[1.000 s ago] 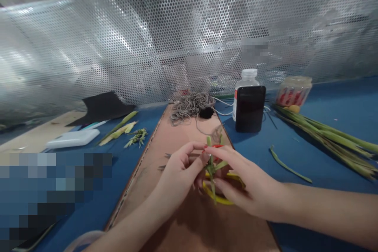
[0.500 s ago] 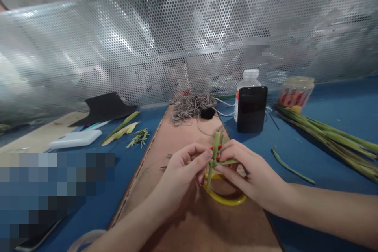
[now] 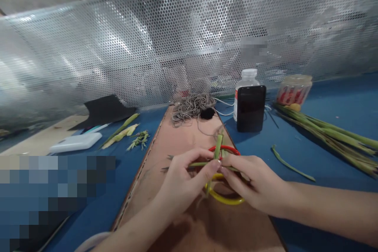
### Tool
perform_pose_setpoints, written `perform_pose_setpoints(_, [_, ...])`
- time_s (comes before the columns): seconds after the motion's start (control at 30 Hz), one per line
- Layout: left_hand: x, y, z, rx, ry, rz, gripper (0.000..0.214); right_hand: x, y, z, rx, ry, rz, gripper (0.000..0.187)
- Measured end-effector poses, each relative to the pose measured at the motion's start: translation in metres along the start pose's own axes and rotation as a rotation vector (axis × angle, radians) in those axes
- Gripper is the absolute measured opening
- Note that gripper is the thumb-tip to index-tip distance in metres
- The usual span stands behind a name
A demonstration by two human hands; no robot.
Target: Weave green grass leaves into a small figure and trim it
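Note:
My left hand (image 3: 189,177) and my right hand (image 3: 254,177) meet over a cardboard strip, fingertips almost touching. Both pinch crossed green plant strips (image 3: 218,145); one piece points up, one hangs down, and another lies sideways behind my left fingers. The point where the strips cross is partly covered by my thumbs. Beneath the hands lies a pair of scissors (image 3: 227,200) with one yellow and one red handle loop, its dark blades showing left of my left hand.
Grey cord (image 3: 191,108) lies heaped at the cardboard's (image 3: 156,149) far end. A black phone (image 3: 251,108) leans against a bottle (image 3: 249,74). Long green stalks (image 3: 327,130) lie at right near a jar (image 3: 295,88). A white case (image 3: 76,142) and plant scraps (image 3: 138,140) are at left.
My fingertips have come closer together over the crossing. A strip that lay toward my right hand now shows sideways behind my left fingers. The red scissor handle is more exposed.

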State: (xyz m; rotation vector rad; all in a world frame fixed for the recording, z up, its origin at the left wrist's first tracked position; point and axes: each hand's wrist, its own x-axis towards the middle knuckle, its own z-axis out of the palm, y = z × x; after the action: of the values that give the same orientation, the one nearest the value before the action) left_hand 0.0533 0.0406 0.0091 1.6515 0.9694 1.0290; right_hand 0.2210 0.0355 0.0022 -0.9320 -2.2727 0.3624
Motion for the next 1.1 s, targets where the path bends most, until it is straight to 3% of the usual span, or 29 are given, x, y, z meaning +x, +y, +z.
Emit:
perform_pose_setpoints(0.1, [0.0, -0.001, 0.002, -0.069, -0.023, -0.05, 0.02, -0.001, 0.0, -0.001, -0.01, -0.008, 0.031, 0.013])
perform_pose_setpoints(0.23, [0.003, -0.007, 0.004, -0.193, 0.032, -0.123, 0.023, -0.001, 0.0, -0.002, 0.009, -0.035, 0.05, 0.015])
perform_pose_setpoints(0.6, [0.005, -0.004, 0.014, -0.293, 0.139, -0.1, 0.02, 0.0, -0.006, -0.005, 0.162, -0.015, 0.148, 0.024])
perform_pose_setpoints(0.77, [0.007, -0.002, 0.004, -0.216, 0.127, -0.093, 0.025, -0.005, -0.012, -0.003, 0.123, 0.023, 0.151, 0.025])
perform_pose_setpoints(0.83, [0.011, -0.003, -0.004, -0.144, 0.22, -0.044, 0.028, -0.003, -0.014, -0.006, 0.043, 0.056, 0.171, 0.023])
perform_pose_setpoints(0.9, [0.014, -0.005, -0.011, -0.026, 0.331, 0.023, 0.027, 0.002, -0.013, -0.018, -0.092, 0.085, 0.222, 0.023])
perform_pose_setpoints(0.97, [0.017, -0.007, -0.015, 0.119, 0.307, 0.059, 0.023, 0.007, -0.01, -0.039, -0.275, 0.03, 0.312, 0.021])
perform_pose_setpoints(1.1, [0.02, -0.015, -0.016, 0.447, 0.274, 0.181, 0.02, 0.006, 0.003, -0.088, -0.584, -0.317, 0.452, 0.014])
